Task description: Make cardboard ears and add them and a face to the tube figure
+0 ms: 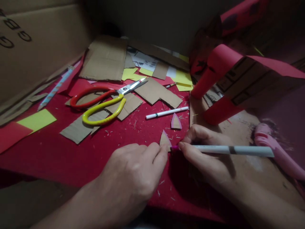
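My left hand is closed, its fingertips pressing a small pointed cardboard piece against the red table cover. Pink colour runs along one curved edge of that piece. In my right hand is a felt-tip pen with a white barrel and a magenta tip end. The tip meets the piece's lower right corner, beside my left fingertips. Just above lies a similar pointed cardboard piece with a pink border. A second white pen rests to its upper left.
Scissors with red and yellow handles lie open on cardboard scraps. Red paper tubes with cardboard stand at right on a cardboard sheet, near a pink tool. A large cardboard box rises at left.
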Demonstrator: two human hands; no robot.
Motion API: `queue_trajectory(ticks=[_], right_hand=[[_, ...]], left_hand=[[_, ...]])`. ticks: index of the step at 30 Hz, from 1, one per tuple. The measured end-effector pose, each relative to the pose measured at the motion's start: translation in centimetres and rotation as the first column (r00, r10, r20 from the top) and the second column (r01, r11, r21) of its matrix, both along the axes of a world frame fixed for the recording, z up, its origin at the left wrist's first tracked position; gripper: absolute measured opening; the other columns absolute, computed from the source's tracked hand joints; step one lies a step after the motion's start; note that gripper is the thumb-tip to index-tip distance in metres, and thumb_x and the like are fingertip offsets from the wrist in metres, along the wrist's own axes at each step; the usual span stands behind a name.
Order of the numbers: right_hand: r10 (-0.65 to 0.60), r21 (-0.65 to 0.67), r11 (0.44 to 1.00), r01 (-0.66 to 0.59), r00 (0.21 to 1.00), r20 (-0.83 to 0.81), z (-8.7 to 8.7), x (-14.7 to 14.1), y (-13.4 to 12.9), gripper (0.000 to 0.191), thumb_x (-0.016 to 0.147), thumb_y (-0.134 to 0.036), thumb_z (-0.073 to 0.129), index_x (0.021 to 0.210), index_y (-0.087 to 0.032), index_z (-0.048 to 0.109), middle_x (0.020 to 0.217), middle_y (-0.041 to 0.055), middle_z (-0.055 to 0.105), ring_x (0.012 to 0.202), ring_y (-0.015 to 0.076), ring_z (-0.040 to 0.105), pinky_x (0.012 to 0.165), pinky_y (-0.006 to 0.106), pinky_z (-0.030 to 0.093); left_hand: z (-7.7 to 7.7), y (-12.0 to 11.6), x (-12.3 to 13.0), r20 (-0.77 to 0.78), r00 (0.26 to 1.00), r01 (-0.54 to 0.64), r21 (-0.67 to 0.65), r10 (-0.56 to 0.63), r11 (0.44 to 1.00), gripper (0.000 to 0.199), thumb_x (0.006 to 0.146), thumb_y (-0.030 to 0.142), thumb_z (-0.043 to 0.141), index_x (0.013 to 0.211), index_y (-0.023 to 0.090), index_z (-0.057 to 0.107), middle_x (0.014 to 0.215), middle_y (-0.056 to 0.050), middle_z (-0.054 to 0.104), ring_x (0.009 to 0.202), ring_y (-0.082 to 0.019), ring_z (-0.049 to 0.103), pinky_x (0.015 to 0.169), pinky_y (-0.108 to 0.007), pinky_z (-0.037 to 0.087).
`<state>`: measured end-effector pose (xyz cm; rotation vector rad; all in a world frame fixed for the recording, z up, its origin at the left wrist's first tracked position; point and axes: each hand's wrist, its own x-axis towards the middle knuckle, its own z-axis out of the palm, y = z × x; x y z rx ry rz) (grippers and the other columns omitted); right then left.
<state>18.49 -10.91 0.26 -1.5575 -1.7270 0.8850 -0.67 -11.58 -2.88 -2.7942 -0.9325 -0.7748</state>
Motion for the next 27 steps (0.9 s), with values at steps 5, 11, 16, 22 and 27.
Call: queue_trajectory(ticks=[5, 11, 16, 22, 27], right_hand=[[0.057, 0.021, 0.998, -0.058, 0.998, 0.038, 0.03, 0.2, -0.03, 0.017, 0.074, -0.016, 0.055, 0.059, -0.022, 0.049, 0.05, -0.0056, 0.048, 0.046, 0.0091, 0.042, 0.041, 0.021, 0.031], [-0.008, -0.012, 1.0, 0.007, 0.999, -0.051, 0.21, 0.13, -0.09, 0.019, 0.074, -0.016, 0.056, 0.059, -0.022, 0.046, 0.049, -0.0061, 0.043, 0.045, 0.0091, 0.038, 0.04, 0.022, 0.029], [0.024, 0.031, 0.999, -0.026, 0.998, 0.055, 0.25, 0.06, -0.12, 0.018, 0.075, -0.014, 0.057, 0.06, -0.022, 0.049, 0.05, -0.0054, 0.047, 0.046, 0.0096, 0.041, 0.043, 0.022, 0.031], [0.004, -0.021, 1.0, -0.004, 1.0, -0.023, 0.28, 0.17, -0.14, 0.019, 0.073, -0.014, 0.055, 0.059, -0.022, 0.046, 0.048, -0.0059, 0.044, 0.046, 0.0103, 0.04, 0.041, 0.022, 0.03], [0.003, 0.048, 0.999, -0.005, 0.999, 0.034, 0.19, 0.04, -0.2, 0.019, 0.073, -0.014, 0.056, 0.059, -0.022, 0.047, 0.05, -0.0055, 0.047, 0.047, 0.01, 0.041, 0.043, 0.022, 0.031]], left_hand=[[0.1, 0.03, 0.03, 0.008, 1.0, 0.012, 0.004, -0.012, 1.0, 0.035, 0.089, 0.002, 0.036, 0.12, -0.001, 0.052, 0.079, -0.009, 0.065, 0.06, -0.023, 0.06, 0.046, -0.035, 0.048], [-0.01, -0.03, 0.01, 0.003, 1.0, -0.007, 0.0, 0.007, 1.0, 0.038, 0.086, -0.001, 0.036, 0.121, 0.001, 0.052, 0.08, -0.009, 0.065, 0.06, -0.022, 0.059, 0.047, -0.035, 0.048], [0.22, 0.02, -0.07, -0.01, 1.0, 0.012, 0.005, -0.012, 1.0, 0.037, 0.088, 0.002, 0.036, 0.12, 0.0, 0.052, 0.079, -0.01, 0.065, 0.059, -0.022, 0.059, 0.047, -0.035, 0.048], [0.06, -0.06, -0.04, 0.0, 1.0, -0.008, -0.027, 0.008, 1.0, 0.039, 0.085, 0.001, 0.039, 0.122, 0.001, 0.051, 0.082, -0.009, 0.066, 0.06, -0.023, 0.059, 0.047, -0.036, 0.048], [0.07, 0.15, 0.05, -0.008, 1.0, 0.006, 0.006, -0.006, 1.0, 0.037, 0.083, 0.001, 0.041, 0.118, 0.001, 0.053, 0.081, -0.01, 0.066, 0.06, -0.023, 0.06, 0.047, -0.036, 0.049]])
